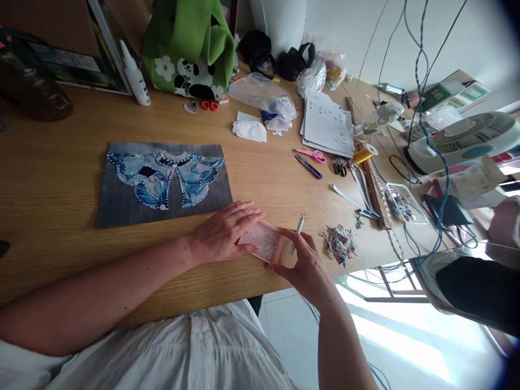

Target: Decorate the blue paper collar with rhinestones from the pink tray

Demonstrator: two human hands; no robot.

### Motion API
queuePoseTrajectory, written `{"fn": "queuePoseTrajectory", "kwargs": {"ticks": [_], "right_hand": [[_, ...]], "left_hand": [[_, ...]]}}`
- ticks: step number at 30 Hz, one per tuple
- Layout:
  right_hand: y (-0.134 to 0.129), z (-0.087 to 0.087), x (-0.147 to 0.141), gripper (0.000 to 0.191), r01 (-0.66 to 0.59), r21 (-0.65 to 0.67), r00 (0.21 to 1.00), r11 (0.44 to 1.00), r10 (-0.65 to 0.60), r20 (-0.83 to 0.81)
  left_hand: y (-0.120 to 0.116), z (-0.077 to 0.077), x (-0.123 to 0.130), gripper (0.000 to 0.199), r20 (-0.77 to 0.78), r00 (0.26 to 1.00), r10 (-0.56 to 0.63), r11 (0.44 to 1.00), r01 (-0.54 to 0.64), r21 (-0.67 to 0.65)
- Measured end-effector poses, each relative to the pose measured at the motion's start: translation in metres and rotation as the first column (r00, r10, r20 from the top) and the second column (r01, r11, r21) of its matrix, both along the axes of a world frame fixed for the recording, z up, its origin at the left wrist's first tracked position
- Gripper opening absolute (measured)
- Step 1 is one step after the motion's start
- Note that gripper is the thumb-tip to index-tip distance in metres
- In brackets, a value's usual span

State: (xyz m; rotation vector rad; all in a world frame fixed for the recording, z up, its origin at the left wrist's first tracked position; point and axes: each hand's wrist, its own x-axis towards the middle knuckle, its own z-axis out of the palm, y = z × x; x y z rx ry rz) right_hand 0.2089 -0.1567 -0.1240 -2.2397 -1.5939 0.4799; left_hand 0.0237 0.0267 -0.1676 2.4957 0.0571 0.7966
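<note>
A small pink tray (pixel 264 240) filled with tiny white beads lies near the front edge of the wooden table (pixel 52 179). My left hand (pixel 222 233) rests palm down on the tray's left side, fingers spread over it. My right hand (pixel 303 260) holds the tray's right end and also grips a white pen-like stick (pixel 298 230) that points up and away. To the left lies a grey board (pixel 122 206) bearing a blue butterfly-shaped patchwork (pixel 164 176) edged with white dots.
A heap of paper scraps (pixel 339 242) lies right of my hands. Further back are pink scissors (pixel 312 155), a yellow spool (pixel 363 154), a paper stack (pixel 328 124), a clear bead box (pixel 400 203), a glue bottle (pixel 134 73), a green panda bag (pixel 189 46) and hanging cables (pixel 422 124).
</note>
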Motion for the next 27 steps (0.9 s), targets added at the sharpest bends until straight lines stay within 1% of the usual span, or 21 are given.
{"fn": "queuePoseTrajectory", "kwargs": {"ticks": [3, 5, 8, 11, 15, 19, 22, 27], "right_hand": [[0.0029, 0.0015, 0.0018, 0.059, 0.021, -0.009, 0.999, 1.0, -0.02, 0.045], [0.0044, 0.003, 0.0032, 0.059, 0.038, -0.021, 0.997, 0.999, -0.037, 0.072], [0.0059, 0.0051, 0.0043, 0.058, 0.013, -0.047, 0.996, 0.999, -0.009, 0.085], [0.0068, 0.006, 0.0043, 0.055, 0.025, -0.038, 0.993, 0.999, -0.02, 0.12], [0.0067, 0.0058, 0.005, 0.056, -0.002, -0.056, 0.992, 0.998, 0.009, 0.127], [0.0071, 0.0055, 0.0074, 0.054, 0.014, -0.059, 0.987, 0.998, -0.004, 0.158], [0.0074, 0.0052, 0.0074, 0.054, 0.002, -0.063, 0.989, 0.998, 0.007, 0.148], [0.0054, 0.004, 0.0051, 0.052, 0.02, -0.054, 0.988, 0.998, -0.011, 0.153]], "left_hand": [[0.0002, 0.0011, -0.0003, 0.06, 0.015, 0.999, 0.031, 0.999, -0.03, -0.029], [0.0001, 0.0019, -0.0008, 0.058, 0.013, 1.0, 0.025, 0.999, -0.024, -0.043], [-0.0004, 0.0024, -0.0011, 0.055, 0.003, 1.0, 0.008, 0.999, -0.008, -0.05], [-0.0006, 0.0017, -0.0011, 0.053, 0.002, 1.0, 0.025, 0.997, -0.024, -0.07], [-0.0004, 0.0008, -0.0011, 0.052, -0.02, 1.0, 0.013, 0.996, -0.015, -0.09], [-0.0004, 0.0005, -0.0013, 0.053, -0.023, 1.0, 0.009, 0.995, -0.011, -0.095], [-0.0006, 0.0005, -0.0017, 0.053, -0.025, 1.0, -0.001, 0.995, -0.001, -0.097], [-0.0007, -0.0002, -0.0015, 0.054, -0.024, 1.0, 0.001, 0.997, -0.003, -0.082]]}}
